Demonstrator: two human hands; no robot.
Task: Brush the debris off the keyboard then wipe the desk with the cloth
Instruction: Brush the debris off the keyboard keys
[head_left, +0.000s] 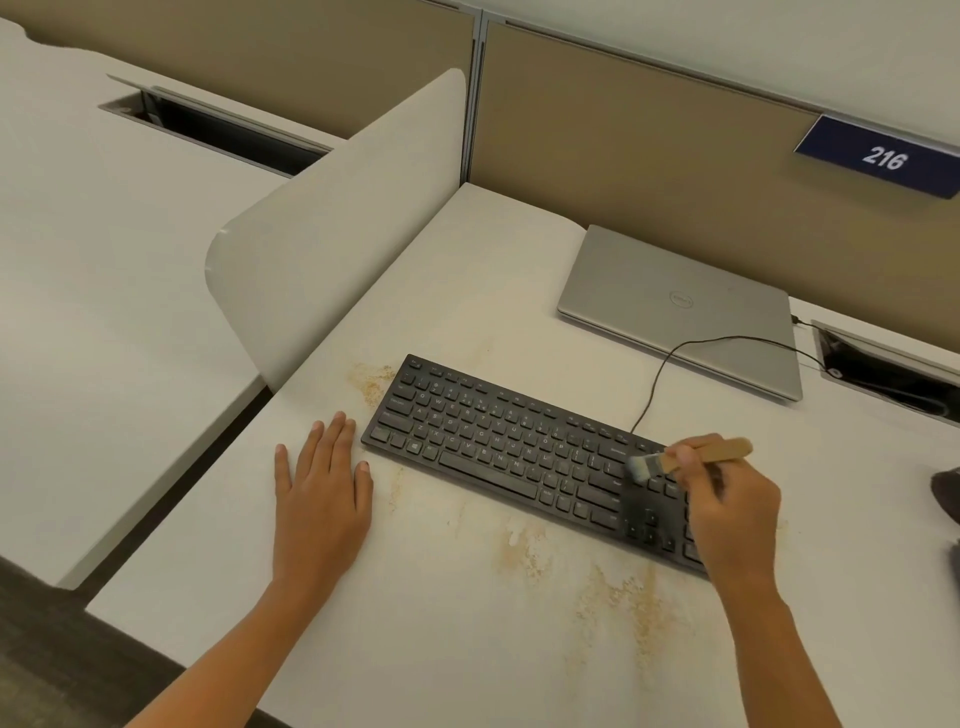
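right hand (730, 512) grips brush (691, 460) | bristles on keyboard (519, 457) (right end)

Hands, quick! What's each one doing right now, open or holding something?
Left hand: open, flat on the desk beside the keyboard.
Right hand: closed around the brush, bristles on the keyboard.

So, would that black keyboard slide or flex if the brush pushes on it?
Probably stiff: the keyboard looks like one flat, rigid slab. Likely light and apt to slide on the smooth desk, though its cable may tug back. The brush in the right hand looks soft-bristled, so pushes seem gentle.
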